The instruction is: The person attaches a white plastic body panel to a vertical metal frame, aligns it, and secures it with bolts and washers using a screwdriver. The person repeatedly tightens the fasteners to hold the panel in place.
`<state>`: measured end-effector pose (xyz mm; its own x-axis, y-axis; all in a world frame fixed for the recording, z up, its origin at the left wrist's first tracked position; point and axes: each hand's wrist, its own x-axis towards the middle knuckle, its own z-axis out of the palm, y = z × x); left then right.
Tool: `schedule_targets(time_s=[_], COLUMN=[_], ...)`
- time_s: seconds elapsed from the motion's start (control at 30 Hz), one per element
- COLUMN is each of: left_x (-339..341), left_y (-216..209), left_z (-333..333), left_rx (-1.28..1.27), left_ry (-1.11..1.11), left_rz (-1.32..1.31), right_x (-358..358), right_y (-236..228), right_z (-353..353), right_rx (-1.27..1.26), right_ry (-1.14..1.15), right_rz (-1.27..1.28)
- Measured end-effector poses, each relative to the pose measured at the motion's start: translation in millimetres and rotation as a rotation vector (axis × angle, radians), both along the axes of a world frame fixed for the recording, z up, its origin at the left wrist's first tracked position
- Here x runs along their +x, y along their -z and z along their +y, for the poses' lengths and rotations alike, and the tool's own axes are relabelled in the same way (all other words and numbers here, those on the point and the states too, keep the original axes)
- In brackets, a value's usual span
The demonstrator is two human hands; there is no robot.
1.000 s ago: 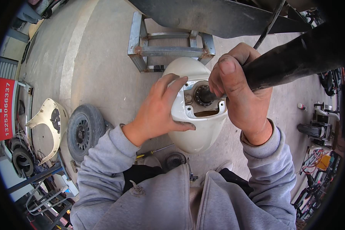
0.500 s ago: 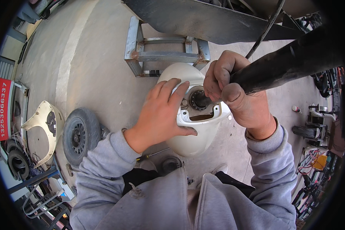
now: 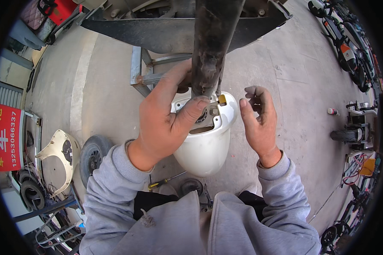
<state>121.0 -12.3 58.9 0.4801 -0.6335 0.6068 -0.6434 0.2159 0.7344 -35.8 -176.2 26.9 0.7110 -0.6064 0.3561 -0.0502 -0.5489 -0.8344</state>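
A thick, scuffed black tube [image 3: 212,51] rises upright in front of me, its lower end above the opening of a glossy white fender [image 3: 204,155]. My left hand [image 3: 164,117] is wrapped round the tube near that end, thumb across its front; the far fingers are mostly hidden behind it. To the right of the fender, my right hand [image 3: 261,127] is held up with its fingers curved and apart, touching nothing. Within the opening, part of a dark ring shows, and a yellow piece [image 3: 222,100] sits at the fender's far right edge.
A metal stand [image 3: 142,78] and a dark vehicle panel [image 3: 157,36] are ahead. On the left lie a wheel [image 3: 93,157] and a cream body panel [image 3: 66,157]. A screwdriver [image 3: 157,184] lies near my feet. Parked scooters [image 3: 349,55] line the far right.
The tube has swung from leaning right to upright, and my right hand has let go of it. My left hand has moved from the white fender onto the tube. My view has shifted too.
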Motion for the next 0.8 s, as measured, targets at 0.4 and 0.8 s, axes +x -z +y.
schedule_targets(time_s=[0.4, 0.8], left_x=[4.6, -4.5], left_y=[-49.3, -53.0], left_z=[-43.6, -50.7], left_rx=[-0.154, -0.142], left_ry=[0.317, 0.137], left_rz=[0.423, 0.409], right_x=[-4.4, 3.9], right_y=[37.3, 50.2], right_z=[79.1, 75.8], right_rx=[-0.59, -0.489], right_ry=[-0.322, -0.354], right_rz=[0.141, 0.107])
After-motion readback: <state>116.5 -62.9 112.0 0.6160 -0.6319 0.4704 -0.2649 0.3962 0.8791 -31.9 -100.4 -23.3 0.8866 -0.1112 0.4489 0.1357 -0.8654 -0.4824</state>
